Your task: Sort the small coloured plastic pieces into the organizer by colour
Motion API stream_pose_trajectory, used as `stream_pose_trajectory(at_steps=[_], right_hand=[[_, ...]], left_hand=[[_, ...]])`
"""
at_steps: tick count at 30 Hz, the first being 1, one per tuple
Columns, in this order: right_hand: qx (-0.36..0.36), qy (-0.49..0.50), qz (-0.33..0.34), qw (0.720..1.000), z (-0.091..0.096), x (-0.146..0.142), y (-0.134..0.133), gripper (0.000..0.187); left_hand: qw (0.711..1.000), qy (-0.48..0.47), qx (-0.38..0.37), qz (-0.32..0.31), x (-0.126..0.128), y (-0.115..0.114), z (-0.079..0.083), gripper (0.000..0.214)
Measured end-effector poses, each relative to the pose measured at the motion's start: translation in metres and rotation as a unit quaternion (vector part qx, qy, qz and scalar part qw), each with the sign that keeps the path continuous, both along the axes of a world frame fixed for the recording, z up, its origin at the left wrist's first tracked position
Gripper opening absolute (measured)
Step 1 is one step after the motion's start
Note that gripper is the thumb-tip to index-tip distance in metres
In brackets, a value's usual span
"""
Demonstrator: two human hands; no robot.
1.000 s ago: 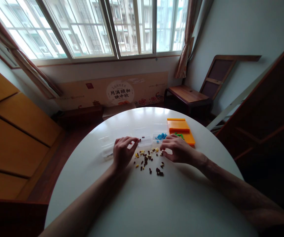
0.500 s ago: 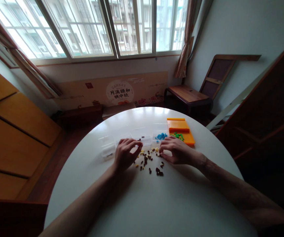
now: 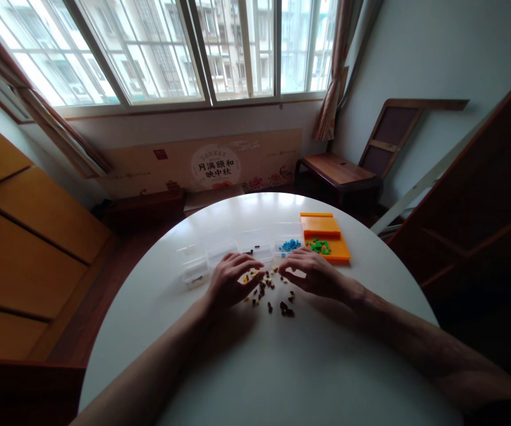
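On the white round table, small brown and yellow building bricks (image 3: 262, 286) lie loose between my two hands. My left hand (image 3: 233, 278) hovers at their left side, thumb and forefinger slightly apart, with no brick visible in the fingers. Opposite it, my right hand (image 3: 312, 273) reaches over the right side of the scatter, its fingertips also apart and holding nothing I can see. Just beyond the hands stands a clear plastic box (image 3: 262, 254) with a few dark bricks in it. Blue bricks (image 3: 291, 245) fill part of the clear compartment to its right.
An orange tray (image 3: 322, 223) holding green bricks (image 3: 319, 246) sits at the back right. More clear boxes (image 3: 194, 271) stand left of centre, their lids raised. Beyond the table (image 3: 255, 367) are a wooden chair (image 3: 339, 168) and a printed cardboard panel (image 3: 149, 163).
My left hand has moved slightly right and down, away from the clear box. My right hand has shifted a little left and up. Both pairs of fingertips are now closer together.
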State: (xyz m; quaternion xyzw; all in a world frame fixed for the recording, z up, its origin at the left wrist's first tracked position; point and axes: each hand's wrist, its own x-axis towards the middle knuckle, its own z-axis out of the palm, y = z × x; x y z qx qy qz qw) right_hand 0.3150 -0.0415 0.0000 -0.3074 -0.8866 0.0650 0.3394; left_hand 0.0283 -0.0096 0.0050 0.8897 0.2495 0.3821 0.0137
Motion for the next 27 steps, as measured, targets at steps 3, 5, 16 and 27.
stream_pose_trajectory(at_steps=[3, 5, 16, 27], right_hand=[[-0.001, 0.045, 0.013, 0.999, -0.002, -0.01, -0.003, 0.01], [-0.005, 0.063, 0.031, 0.997, -0.001, -0.016, -0.005, 0.01], [0.013, 0.077, 0.049, 0.996, -0.002, -0.022, -0.006, 0.004], [-0.011, 0.031, 0.055, 0.998, -0.002, -0.019, -0.007, 0.014]], left_hand=[[0.998, 0.04, 0.001, -0.038, 0.002, -0.003, -0.001, 0.009], [0.997, 0.055, 0.002, -0.054, 0.004, -0.004, -0.002, 0.008], [0.994, 0.06, 0.025, -0.089, 0.006, -0.003, -0.006, 0.006], [0.981, -0.053, -0.009, 0.186, -0.003, 0.007, -0.002, 0.015]])
